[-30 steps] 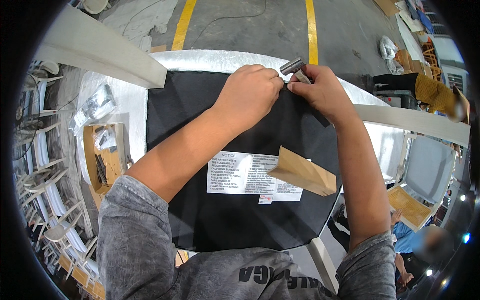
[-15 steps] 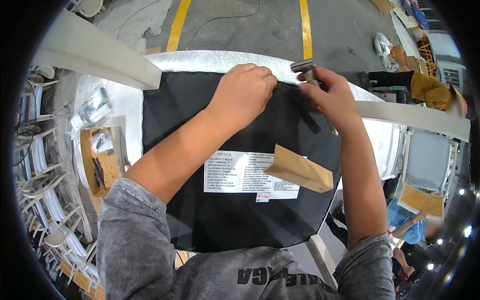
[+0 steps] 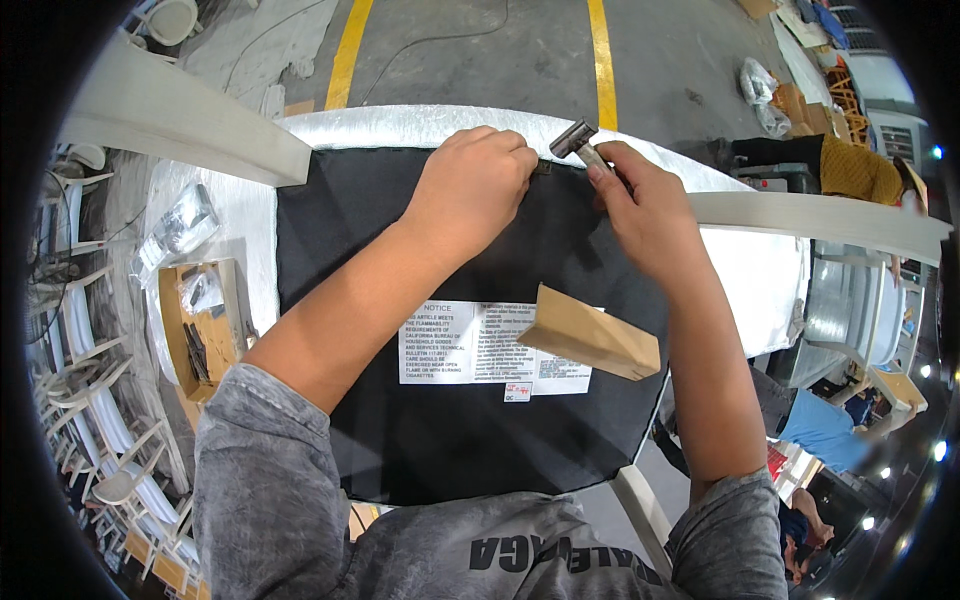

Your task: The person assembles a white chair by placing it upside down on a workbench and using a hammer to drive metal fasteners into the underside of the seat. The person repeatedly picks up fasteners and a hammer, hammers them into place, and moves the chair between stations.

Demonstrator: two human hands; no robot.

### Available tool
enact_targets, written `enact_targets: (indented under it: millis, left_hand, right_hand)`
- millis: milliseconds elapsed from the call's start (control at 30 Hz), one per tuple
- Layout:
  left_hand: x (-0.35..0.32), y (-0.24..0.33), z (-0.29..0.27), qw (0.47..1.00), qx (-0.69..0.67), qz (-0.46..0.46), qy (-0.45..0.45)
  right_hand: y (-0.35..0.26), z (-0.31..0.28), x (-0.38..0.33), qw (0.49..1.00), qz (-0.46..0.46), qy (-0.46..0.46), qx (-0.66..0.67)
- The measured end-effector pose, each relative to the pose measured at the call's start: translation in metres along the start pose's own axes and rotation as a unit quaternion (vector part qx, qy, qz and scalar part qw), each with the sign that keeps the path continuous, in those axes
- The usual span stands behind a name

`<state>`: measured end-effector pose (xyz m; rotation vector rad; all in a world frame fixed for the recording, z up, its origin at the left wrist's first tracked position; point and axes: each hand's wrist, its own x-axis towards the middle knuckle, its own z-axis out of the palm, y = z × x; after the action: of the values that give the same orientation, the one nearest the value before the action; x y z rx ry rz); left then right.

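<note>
I have the dark steel-headed hammer [image 3: 574, 139] at the far edge of the black fabric-covered panel [image 3: 480, 450], the fingers of the right hand [image 3: 642, 200] closed round its handle, seemingly for control. The fingers of the left hand [image 3: 478, 178] curl tight there, perhaps steadying something I cannot make out. The angular brown cardboard box [image 3: 597, 336] lies within reach.

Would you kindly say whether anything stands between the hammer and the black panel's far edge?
Nothing visible does: the left hand is left of the hammer, and the brown cardboard piece lies toward the near side.
</note>
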<state>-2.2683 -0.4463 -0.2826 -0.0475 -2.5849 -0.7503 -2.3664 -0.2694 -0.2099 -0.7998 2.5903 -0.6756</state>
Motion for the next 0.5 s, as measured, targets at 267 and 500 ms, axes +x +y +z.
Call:
enact_targets:
  millis: [267, 500]
  left_hand:
    - [0.0, -0.001, 0.001, 1.0, -0.008, 0.001, 0.004]
    - [-0.001, -0.002, 0.001, 1.0, -0.004, 0.002, 0.002]
  right_hand:
    - [0.006, -0.002, 0.007, 0.998, -0.006, -0.063, -0.015]
    - [-0.004, -0.008, 0.0, 1.0, 0.023, 0.002, 0.001]
